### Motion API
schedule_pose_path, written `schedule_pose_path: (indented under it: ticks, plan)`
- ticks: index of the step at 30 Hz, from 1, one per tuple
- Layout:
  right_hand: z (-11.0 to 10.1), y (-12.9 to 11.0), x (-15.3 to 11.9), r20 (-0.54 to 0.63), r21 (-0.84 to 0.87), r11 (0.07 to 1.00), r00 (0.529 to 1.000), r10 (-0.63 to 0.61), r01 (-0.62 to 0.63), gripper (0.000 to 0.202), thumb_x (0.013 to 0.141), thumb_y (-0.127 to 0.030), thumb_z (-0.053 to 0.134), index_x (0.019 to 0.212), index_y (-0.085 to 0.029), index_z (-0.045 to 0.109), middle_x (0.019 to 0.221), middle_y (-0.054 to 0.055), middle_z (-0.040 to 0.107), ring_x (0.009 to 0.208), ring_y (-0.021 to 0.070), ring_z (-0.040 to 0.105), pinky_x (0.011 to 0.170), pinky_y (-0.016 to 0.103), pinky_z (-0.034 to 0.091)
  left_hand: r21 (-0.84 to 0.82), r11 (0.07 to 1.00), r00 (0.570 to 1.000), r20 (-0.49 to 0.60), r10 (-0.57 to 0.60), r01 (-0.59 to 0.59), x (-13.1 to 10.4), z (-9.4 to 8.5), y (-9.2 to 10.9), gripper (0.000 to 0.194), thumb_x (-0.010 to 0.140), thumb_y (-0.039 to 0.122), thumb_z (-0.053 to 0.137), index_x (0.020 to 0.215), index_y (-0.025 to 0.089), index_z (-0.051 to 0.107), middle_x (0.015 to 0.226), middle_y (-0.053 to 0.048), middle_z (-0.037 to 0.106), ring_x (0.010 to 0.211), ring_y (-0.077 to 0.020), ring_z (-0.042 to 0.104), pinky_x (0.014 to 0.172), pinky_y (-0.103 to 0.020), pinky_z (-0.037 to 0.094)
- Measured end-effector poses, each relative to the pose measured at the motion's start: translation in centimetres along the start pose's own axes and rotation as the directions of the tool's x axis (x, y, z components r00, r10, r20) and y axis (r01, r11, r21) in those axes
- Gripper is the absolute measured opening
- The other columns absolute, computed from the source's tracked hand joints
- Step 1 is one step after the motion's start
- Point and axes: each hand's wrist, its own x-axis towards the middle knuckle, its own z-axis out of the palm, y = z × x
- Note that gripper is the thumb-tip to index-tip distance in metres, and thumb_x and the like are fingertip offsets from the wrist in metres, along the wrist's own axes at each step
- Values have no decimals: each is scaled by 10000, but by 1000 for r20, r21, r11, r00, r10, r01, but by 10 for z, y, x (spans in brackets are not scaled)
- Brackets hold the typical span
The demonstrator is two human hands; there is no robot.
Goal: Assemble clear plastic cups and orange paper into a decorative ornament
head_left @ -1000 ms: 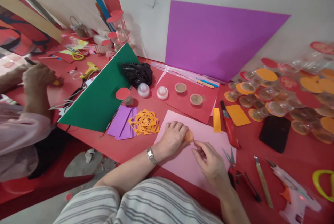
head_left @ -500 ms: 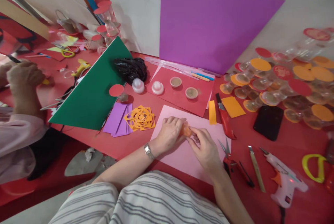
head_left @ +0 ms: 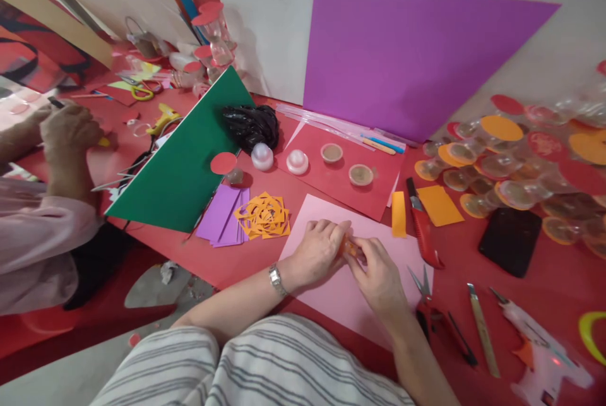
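Over a pink sheet of paper (head_left: 322, 280), my two hands meet on a small see-through plastic piece (head_left: 349, 247) that looks orange, perhaps from an orange disc on it. My left hand (head_left: 318, 253) wraps round its left side, so much of the piece is hidden. From the right, the thumb and fingers of my right hand (head_left: 379, 273) pinch its edge. Scissors with red handles (head_left: 428, 302) lie close to my right wrist. An orange paper strip (head_left: 398, 213) rests at the pink sheet's upper right edge.
Left of the pink sheet are orange cut-paper frames (head_left: 263, 215) and purple strips (head_left: 218, 220). A green board (head_left: 189, 166) leans beside another person's hands (head_left: 71, 128). At right lie a red cutter (head_left: 423, 229), a black phone-like slab (head_left: 511, 242), a glue gun (head_left: 540, 346) and stacked plastic hourglasses (head_left: 516, 160).
The plastic piece has tilted between my hands and shows less of its face. My right fingers have shifted round its edge. The view has turned slightly left.
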Motion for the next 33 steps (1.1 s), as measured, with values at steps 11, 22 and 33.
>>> schedule_pose_path:
  ticks: [11, 22, 33]
  plan:
    - [3, -2, 0, -11, -4, 1000, 1000, 7, -7, 170, 988, -330, 508, 1053, -227, 626, 851, 45, 629, 760, 205, 626, 688, 326, 533, 1, 1000, 1000, 21, 0, 0, -2, -2, 1, 660, 868, 264, 719, 1426, 159, 382, 1213, -156, 663, 1141, -323, 602, 943, -465, 445]
    - [6, 5, -4, 27, 19, 1000, 999, -18, 18, 282, 1028, -391, 473, 1170, -206, 631, 861, 41, 630, 769, 196, 646, 688, 315, 545, 123, 989, 992, -109, -66, 79, 7, -47, -26, 604, 867, 306, 749, 1386, 203, 458, 1164, -123, 654, 1118, -326, 594, 914, -469, 490]
    - [6, 5, -8, -113, 76, 997, 994, 1, 7, 322, 1021, -415, 508, 1230, -196, 620, 798, 11, 632, 680, 150, 643, 629, 265, 561, 148, 954, 911, -364, -191, 259, 69, -103, -115, 572, 787, 261, 778, 1292, 133, 543, 1305, -186, 576, 1208, -341, 577, 1041, -472, 466]
